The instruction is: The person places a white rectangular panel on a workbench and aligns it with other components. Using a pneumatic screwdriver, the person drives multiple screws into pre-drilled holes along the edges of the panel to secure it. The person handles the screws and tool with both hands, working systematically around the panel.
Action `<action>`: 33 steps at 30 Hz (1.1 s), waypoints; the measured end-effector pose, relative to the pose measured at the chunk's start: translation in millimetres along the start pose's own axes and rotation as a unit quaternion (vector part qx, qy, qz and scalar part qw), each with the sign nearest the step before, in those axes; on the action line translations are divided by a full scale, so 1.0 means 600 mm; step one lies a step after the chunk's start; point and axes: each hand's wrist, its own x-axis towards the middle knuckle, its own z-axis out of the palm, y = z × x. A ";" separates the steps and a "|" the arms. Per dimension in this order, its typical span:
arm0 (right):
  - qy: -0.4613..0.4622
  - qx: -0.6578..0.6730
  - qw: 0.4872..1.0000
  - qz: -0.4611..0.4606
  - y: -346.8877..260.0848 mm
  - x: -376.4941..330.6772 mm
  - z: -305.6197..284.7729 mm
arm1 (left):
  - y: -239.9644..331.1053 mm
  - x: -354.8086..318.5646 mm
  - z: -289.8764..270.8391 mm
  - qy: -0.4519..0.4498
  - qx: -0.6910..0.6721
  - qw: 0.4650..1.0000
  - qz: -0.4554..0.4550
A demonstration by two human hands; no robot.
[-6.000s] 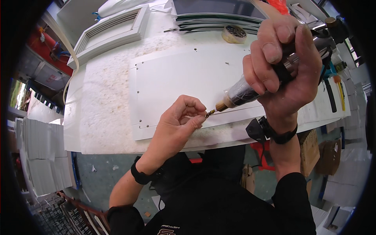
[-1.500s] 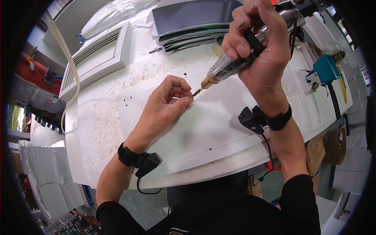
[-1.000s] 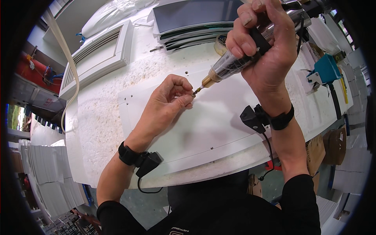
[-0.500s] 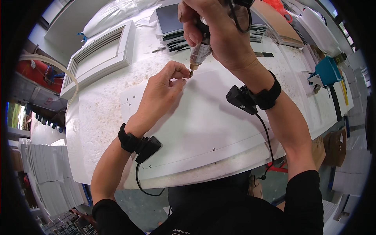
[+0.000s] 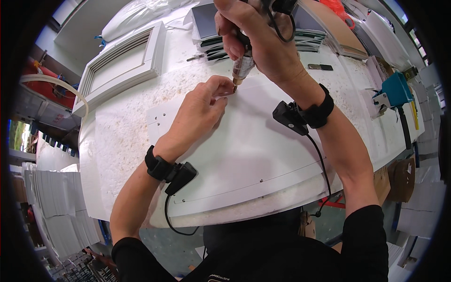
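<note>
My right hand (image 5: pixel 263 40) is wrapped around a power screwdriver (image 5: pixel 243 68), its tapered nose pointing down and its upper body mostly hidden by the fingers. The tip meets the far edge area of a white sheet panel (image 5: pixel 244 145) on the table. My left hand (image 5: pixel 199 103) rests on the panel, thumb and fingers pinched together right beside the tip. What those fingertips hold, if anything, is too small to make out. Small dark screws or holes (image 5: pixel 261 181) dot the panel near its left end and its near edge, where a thin line runs.
A white louvred frame (image 5: pixel 117 66) lies at the far left, near a pale hose (image 5: pixel 61 80). Dark panels (image 5: pixel 213 28) are stacked behind my hands. At the right are a flat metal piece (image 5: pixel 320 67) and a teal tool with a black handle (image 5: pixel 396 89). The worktable (image 5: pixel 127 127) has speckled debris.
The whole view has shifted slightly, with both hands and the screwdriver tip appearing a little further right. The grip and the pinch look the same.
</note>
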 end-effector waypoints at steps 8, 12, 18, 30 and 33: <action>-0.036 -0.026 0.999 -0.003 0.014 0.012 -0.005 | 0.010 -0.023 -0.004 0.005 0.290 0.950 0.119; -0.051 -0.032 0.998 0.005 0.027 0.018 -0.013 | 0.018 -0.023 -0.004 -0.012 0.302 0.946 0.114; -0.075 0.006 0.997 0.020 0.033 0.018 -0.003 | 0.015 -0.026 -0.007 -0.009 0.305 0.945 0.118; -0.071 -0.119 0.989 -0.057 0.037 0.014 0.012 | 0.017 -0.027 -0.008 -0.029 0.305 0.944 0.123; -0.019 -0.008 1.000 -0.009 -0.042 -0.001 -0.009 | 0.023 -0.031 -0.007 -0.032 0.345 0.931 0.113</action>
